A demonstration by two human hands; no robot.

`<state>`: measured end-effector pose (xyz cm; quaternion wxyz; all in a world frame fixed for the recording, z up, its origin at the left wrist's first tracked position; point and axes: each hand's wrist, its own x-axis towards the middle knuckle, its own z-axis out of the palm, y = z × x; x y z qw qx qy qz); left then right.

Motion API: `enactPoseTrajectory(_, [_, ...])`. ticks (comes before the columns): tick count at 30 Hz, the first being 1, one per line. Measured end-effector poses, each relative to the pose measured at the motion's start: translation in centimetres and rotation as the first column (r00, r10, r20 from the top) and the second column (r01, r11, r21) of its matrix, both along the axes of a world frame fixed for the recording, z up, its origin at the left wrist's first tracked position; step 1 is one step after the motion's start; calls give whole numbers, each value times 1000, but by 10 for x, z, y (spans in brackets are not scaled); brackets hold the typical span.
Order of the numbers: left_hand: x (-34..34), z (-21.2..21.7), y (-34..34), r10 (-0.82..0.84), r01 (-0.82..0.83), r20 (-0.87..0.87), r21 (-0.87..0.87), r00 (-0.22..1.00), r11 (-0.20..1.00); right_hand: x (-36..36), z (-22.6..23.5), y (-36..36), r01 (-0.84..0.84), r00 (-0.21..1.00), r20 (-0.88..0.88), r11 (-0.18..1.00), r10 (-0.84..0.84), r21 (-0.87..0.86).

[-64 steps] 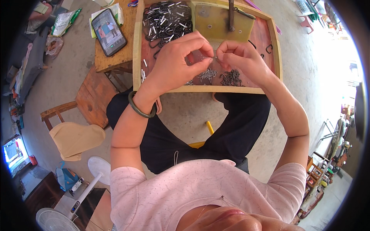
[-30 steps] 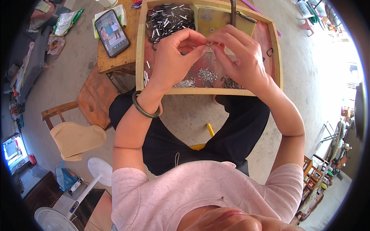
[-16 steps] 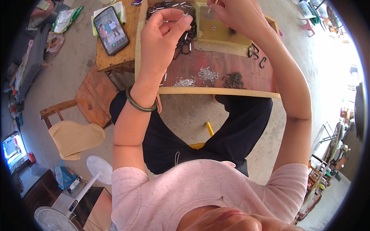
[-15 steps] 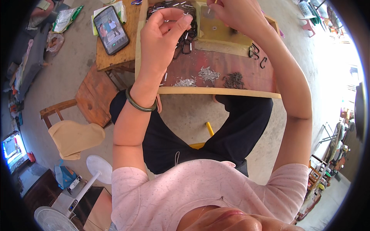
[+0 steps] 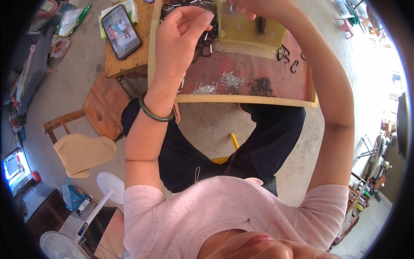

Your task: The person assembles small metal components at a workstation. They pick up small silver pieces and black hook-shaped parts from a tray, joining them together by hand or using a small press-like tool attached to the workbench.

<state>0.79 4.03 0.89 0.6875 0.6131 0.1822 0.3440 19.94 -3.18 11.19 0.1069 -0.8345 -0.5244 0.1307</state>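
My left hand (image 5: 179, 36) is closed, thumb tip against the bent fingers, over a heap of black carabiners (image 5: 209, 45) with silver bars. Whatever lies in that pinch is too small to make out. The top edge cuts off my right hand (image 5: 267, 7), above a yellowish plate (image 5: 241, 34); its visible fingers are bent, and what they hold is hidden. A dark upright piece (image 5: 262, 26) stands on the plate near it. Closer to me lie a pile of silver pins (image 5: 232, 81), another silver pile (image 5: 205, 89) and dark pins (image 5: 261, 87). Black hook-shaped carabiner bodies (image 5: 283, 54) rest right of the plate.
A wooden-rimmed work tray (image 5: 250, 99) spans above my knees. On the wooden table (image 5: 113, 64) to its left lies a phone (image 5: 121, 32). A wooden chair (image 5: 105, 103) stands at left, with a white fan (image 5: 110, 187) nearer me.
My right hand has moved up and partly out of the picture, uncovering the dark piece on the plate. My left hand keeps its pinch almost in place. The whole view has shifted slightly.
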Motion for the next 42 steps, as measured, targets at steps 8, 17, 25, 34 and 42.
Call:
enactPoseTrajectory(8, [3, 2, 2, -9, 8, 38, 29, 999, 1000, 15, -18, -70, 122, 992, -41, 982, -117, 145])
enactPoseTrajectory(17, [16, 8, -15, -74, 71, 46, 68, 996, 995, 23, -101, -171, 50, 871, 492, 996, -10, -69])
enactPoseTrajectory(25, [26, 17, -18, -374, 393, -170, 92, 912, 915, -8, -70, -155, -96, 980, 198, 887, 6, 452])
enactPoseTrajectory(34, [28, 18, 13, -570, 552, -199, -142, 797, 822, 4, -64, -92, -639, 729, 658, 529, 186, 559])
enactPoseTrajectory(42, [38, 19, 24, -493, 477, -150, -130, 857, 869, 11, -71, -67, -610, 765, 619, 504, 176, 611])
